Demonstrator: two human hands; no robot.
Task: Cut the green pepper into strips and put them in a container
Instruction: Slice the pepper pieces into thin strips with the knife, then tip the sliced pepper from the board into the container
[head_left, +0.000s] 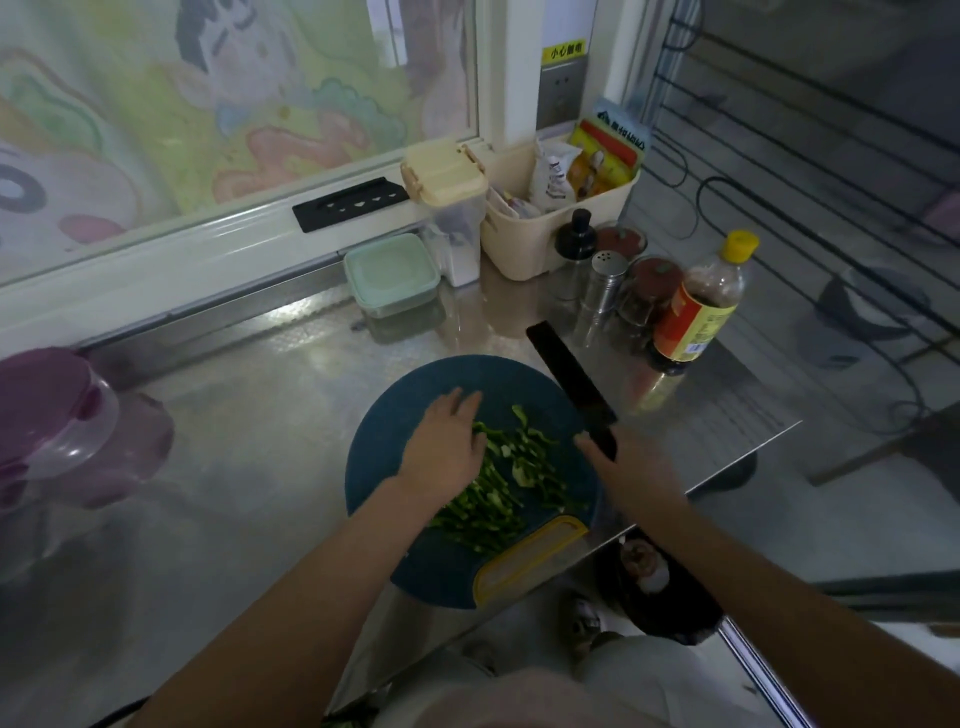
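Note:
Green pepper strips lie in a loose pile on a round dark-blue cutting board with a yellow handle. My left hand rests flat, fingers spread, on the left side of the pile. My right hand grips the handle of a black-bladed knife, whose blade points up and away over the board's right edge. A small mint-green lidded container stands behind the board near the window sill.
Bottles and shakers, a sauce bottle and a cream basket crowd the back right. A purple lidded jug stands at the left. The steel counter's edge runs just right of the board.

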